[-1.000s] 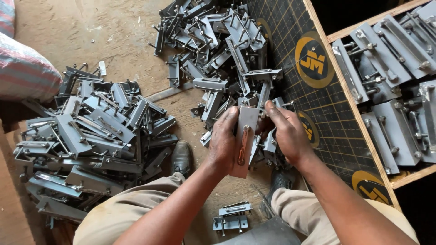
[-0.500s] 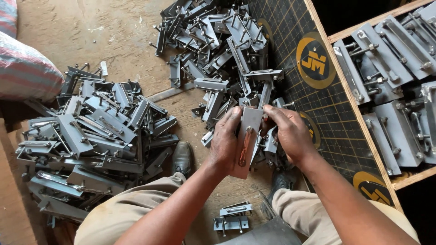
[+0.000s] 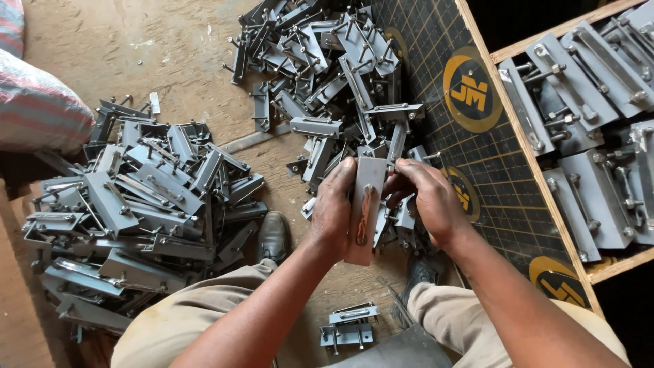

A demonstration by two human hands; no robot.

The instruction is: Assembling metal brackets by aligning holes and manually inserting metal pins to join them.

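Observation:
My left hand (image 3: 334, 215) grips a long grey metal bracket plate (image 3: 364, 204) with a rusty slot down its middle, held upright in front of me. My right hand (image 3: 429, 201) holds the same plate at its upper right edge, fingertips pinching near the top, where a bolt or small part may sit but is hidden by my fingers. Just beyond my hands lies a pile of similar grey brackets with bolts (image 3: 327, 75).
A second heap of grey brackets (image 3: 136, 204) lies at left on the dirt floor. A black gridded board with yellow round marks (image 3: 490, 157) runs at right. A wooden crate (image 3: 586, 123) holds assembled brackets. Two small brackets (image 3: 351, 324) lie between my knees. My shoes (image 3: 274, 235) rest below.
The plate and both hands stay nearly in place; my right fingers have shifted slightly at the plate's top edge.

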